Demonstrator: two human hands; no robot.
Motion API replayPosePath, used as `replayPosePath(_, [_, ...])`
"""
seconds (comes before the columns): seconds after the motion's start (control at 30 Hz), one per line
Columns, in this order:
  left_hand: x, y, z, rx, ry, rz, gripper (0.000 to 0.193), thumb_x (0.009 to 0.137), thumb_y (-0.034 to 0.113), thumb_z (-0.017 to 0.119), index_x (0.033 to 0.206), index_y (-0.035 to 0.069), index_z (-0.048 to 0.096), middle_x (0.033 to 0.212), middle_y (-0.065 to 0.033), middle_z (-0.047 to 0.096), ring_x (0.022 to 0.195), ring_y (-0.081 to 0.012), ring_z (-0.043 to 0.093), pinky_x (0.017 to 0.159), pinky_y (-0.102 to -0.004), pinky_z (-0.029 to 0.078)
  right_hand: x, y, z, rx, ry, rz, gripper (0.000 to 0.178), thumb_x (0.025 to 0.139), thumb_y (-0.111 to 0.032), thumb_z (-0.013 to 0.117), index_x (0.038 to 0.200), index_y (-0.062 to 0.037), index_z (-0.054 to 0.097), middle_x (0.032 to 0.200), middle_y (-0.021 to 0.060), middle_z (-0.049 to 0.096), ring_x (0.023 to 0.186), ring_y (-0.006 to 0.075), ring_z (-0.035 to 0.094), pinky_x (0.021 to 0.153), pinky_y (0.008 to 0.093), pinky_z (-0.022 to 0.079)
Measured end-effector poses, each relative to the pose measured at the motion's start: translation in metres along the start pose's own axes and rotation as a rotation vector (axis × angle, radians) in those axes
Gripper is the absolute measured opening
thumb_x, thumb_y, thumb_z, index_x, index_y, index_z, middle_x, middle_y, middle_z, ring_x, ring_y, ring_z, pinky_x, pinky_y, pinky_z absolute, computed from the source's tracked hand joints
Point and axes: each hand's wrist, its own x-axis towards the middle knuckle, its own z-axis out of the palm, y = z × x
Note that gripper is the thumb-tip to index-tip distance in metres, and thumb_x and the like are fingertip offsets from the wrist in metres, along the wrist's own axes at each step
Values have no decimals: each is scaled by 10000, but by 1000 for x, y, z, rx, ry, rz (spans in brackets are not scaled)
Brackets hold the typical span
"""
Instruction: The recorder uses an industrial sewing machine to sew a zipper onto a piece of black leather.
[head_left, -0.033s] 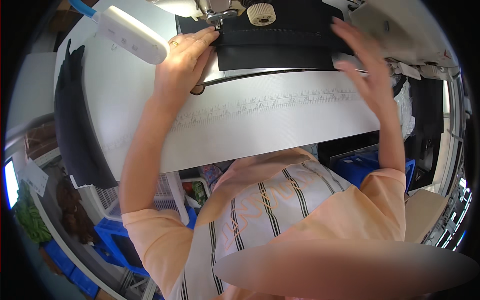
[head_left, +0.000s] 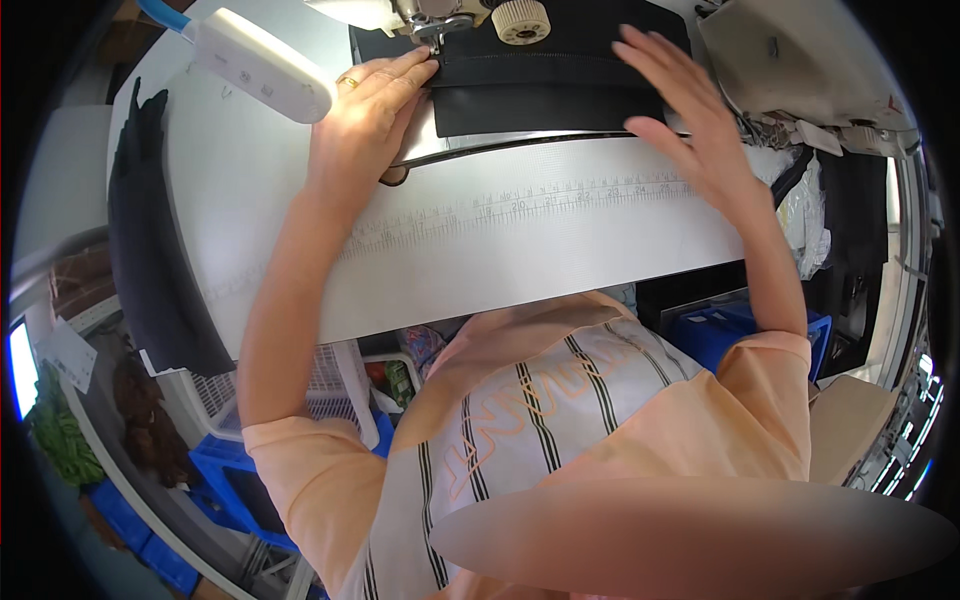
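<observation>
Black fabric point(head_left: 540, 108) with a zipper point(head_left: 560, 58) running across it lies under the presser foot point(head_left: 436, 45) of a sewing machine point(head_left: 410, 15). At the left edge of the fabric, close to the presser foot, my left hand point(head_left: 370, 110) lies with its fingers stretched out and pressing down. A ring is on one of its fingers. My right hand point(head_left: 695, 125) is over the right end of the fabric, fingers spread and thumb apart, with nothing in it. Whether its fingertips touch the cloth I cannot tell.
A white box-shaped device point(head_left: 262, 65) on a blue cable sits at the upper left. Dark cloth point(head_left: 160, 240) hangs over the left edge of the white table point(head_left: 480, 260), which bears a printed ruler scale. Below stand a white basket point(head_left: 350, 385) and blue crates point(head_left: 230, 470).
My right hand has moved left, further over the fabric. The left hand stays nearly in place by the presser foot.
</observation>
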Motion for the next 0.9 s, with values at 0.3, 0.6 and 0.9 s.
replayPosePath(0.3, [-47,63,-29,78,-103,63,285,781,55,644,1061,27,685,1096,-87,686,983,-257,652,867,-378,515,-44,-25,13,-140,-81,-118,517,808,-313,727,1254,-77,612,1344,67,580,1222,304,531,983,413,452])
replayPosePath(0.6, [12,29,-44,-414,-453,-384,225,905,235,651,967,24,700,726,-10,574,627,-125,529,605,-307,487,-16,-87,62,213,-7,-469,500,772,-253,744,1174,7,600,1226,148,614,1118,312,603,911,424,516])
replayPosePath(0.9, [40,4,-42,-721,-782,-676,377,955,334,625,709,52,584,609,64,411,548,-35,391,485,-226,334,12,-69,61,25,-208,-350,701,828,-360,703,1393,-39,442,1474,102,423,1407,248,345,1146,415,320])
